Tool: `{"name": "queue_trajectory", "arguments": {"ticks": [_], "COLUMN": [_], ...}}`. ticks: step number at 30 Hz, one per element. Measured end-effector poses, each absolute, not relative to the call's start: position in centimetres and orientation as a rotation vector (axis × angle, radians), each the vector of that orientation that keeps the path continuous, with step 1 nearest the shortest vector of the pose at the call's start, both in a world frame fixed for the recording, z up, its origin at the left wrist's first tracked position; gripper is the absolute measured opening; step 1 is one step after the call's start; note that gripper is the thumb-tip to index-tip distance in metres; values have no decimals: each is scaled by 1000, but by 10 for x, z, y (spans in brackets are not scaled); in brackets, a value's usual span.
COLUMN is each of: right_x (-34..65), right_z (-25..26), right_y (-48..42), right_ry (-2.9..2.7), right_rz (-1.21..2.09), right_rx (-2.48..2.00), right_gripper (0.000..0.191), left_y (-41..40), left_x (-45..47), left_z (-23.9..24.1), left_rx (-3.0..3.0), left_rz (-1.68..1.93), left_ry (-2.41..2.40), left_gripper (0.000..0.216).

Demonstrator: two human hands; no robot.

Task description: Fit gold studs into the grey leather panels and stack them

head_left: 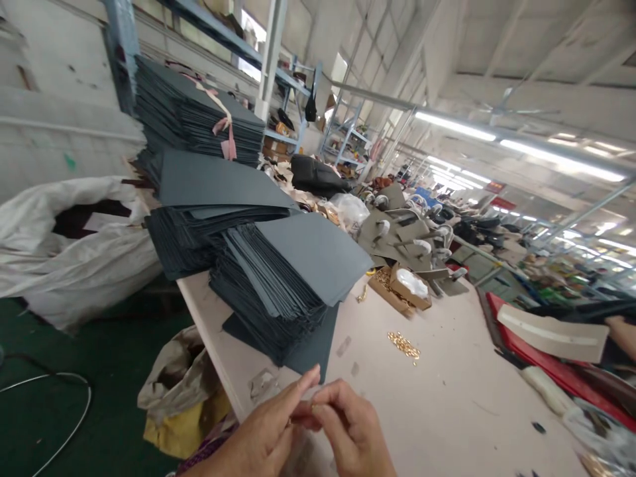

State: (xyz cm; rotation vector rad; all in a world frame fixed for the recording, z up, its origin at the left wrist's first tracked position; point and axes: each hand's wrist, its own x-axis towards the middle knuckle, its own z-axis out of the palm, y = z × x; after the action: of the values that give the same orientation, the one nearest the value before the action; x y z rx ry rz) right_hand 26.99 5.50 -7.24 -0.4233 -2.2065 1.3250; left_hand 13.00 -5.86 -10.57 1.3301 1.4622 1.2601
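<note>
My left hand [271, 424] and my right hand [354, 427] meet over the near edge of the pale table [447, 397], fingertips close together. The right thumb and index finger are pinched. Whatever is between them is too small to make out. The left index finger reaches forward while the other left fingers curl in toward the right fingertips, partly hidden. Just beyond the hands lies a stack of dark grey-green sheets [278, 298]. Farther right on the table is a loose pile of small gold metal pieces [404, 344].
More sheet stacks [218, 182] rise behind at left. A cardboard box [392, 298] of gold pieces and grey panels with white curved handles [407, 245] stand farther back. White sacks [74, 258] sit on the floor at left. Red material [521, 338] lies at right, near another person's arm [623, 334].
</note>
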Motion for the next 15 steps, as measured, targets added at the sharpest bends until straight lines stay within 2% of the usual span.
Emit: {"name": "queue_trajectory", "arguments": {"ticks": [2,4,7,11,15], "right_x": [261,252,235,217,218], "right_z": [-55,-38,-23,-19,-14], "right_y": [62,72,87,98,97], "right_ry": [-2133,-2106,-2102,-2138,-2191], "right_rz": [1185,906,635,662,671], "right_rx": [-462,-447,-394,-369,-404], "right_gripper": [13,16,14,13,9], "left_y": [-56,-53,-47,-43,-47], "left_x": [128,126,125,122,116], "left_z": [-107,-110,-119,-125,-113], "left_rx": [1102,890,721,706,732], "left_rz": [1313,1358,1440,1454,1447], "left_ry": [1476,1482,1401,1303,1321], "left_gripper": [53,48,48,57,68]}}
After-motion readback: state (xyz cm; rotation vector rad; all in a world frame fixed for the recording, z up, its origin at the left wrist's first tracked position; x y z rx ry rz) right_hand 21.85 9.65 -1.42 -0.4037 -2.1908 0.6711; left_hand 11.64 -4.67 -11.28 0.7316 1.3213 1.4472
